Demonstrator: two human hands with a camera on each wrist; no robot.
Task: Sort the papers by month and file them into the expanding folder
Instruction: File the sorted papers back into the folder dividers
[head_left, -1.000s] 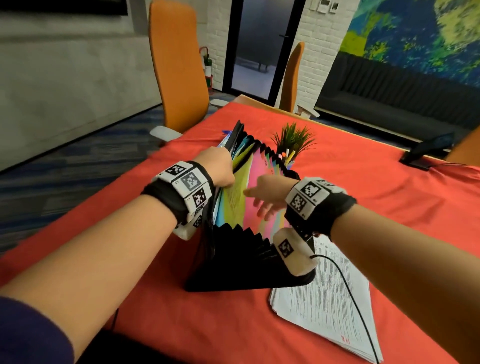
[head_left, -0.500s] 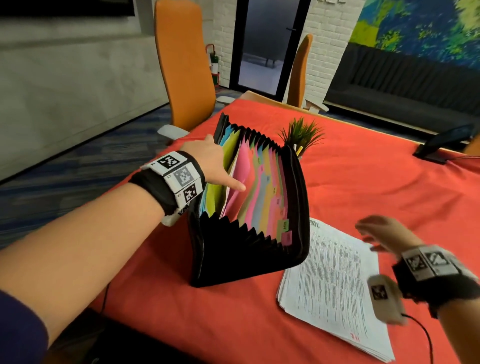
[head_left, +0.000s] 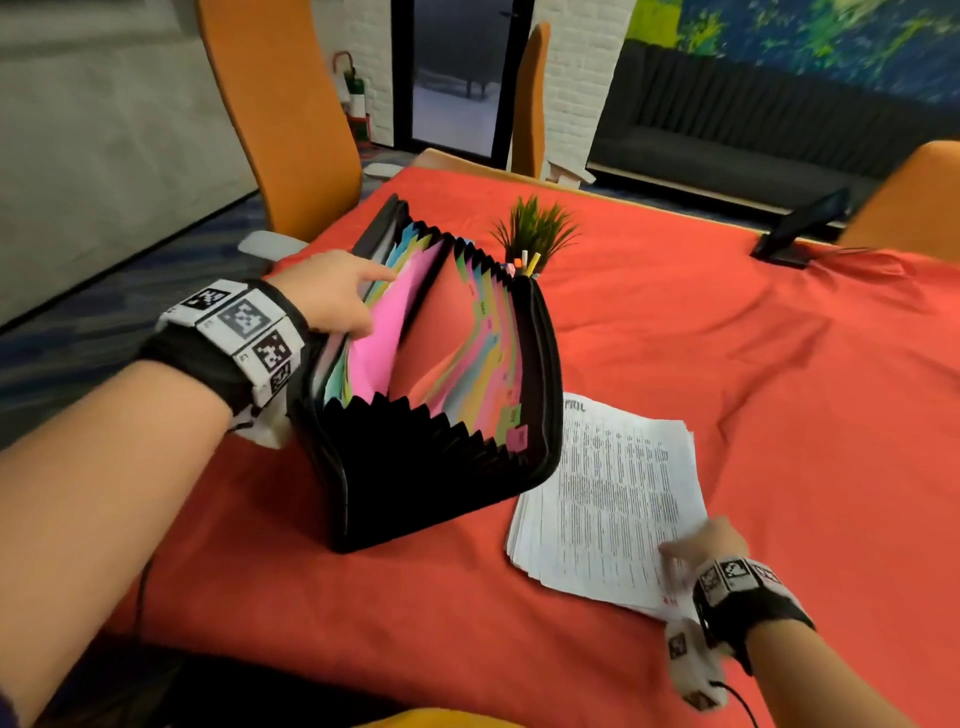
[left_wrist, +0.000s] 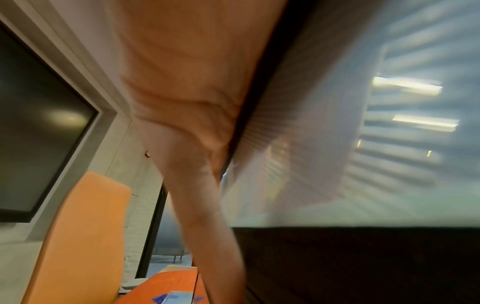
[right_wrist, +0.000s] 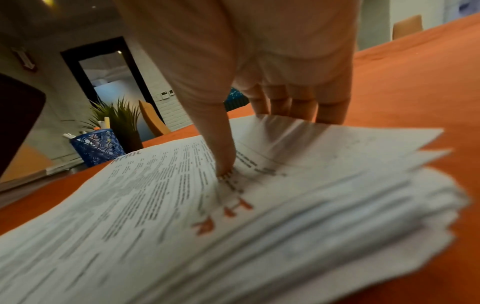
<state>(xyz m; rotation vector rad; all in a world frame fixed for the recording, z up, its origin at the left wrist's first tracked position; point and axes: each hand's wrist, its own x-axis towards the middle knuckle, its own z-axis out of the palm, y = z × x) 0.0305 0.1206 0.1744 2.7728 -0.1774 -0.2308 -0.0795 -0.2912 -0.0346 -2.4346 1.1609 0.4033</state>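
Observation:
The black expanding folder (head_left: 431, 467) stands open on the red tablecloth, its coloured dividers fanned. My left hand (head_left: 343, 301) grips its front section, thumb (left_wrist: 205, 205) outside the cover and fingers inside against the pink divider (head_left: 395, 322), holding a wide pocket apart. A stack of printed papers (head_left: 613, 493) lies to the folder's right, and the top sheet is headed APRIL. My right hand (head_left: 696, 545) is at its near right corner. There its thumb (right_wrist: 221, 154) presses on the top sheet (right_wrist: 182, 205) while the fingers curl under that sheet's lifted edge.
A small potted plant (head_left: 535, 234) and a blue pen cup (right_wrist: 97, 147) stand just behind the folder. A tablet on a stand (head_left: 800, 228) is at the far right. Orange chairs (head_left: 280, 119) line the far edges of the table (head_left: 727, 389).
My right hand left the folder, swung down to the stack's near corner and took hold of the top sheet. My left hand pulled the pocket behind the pink divider wider.

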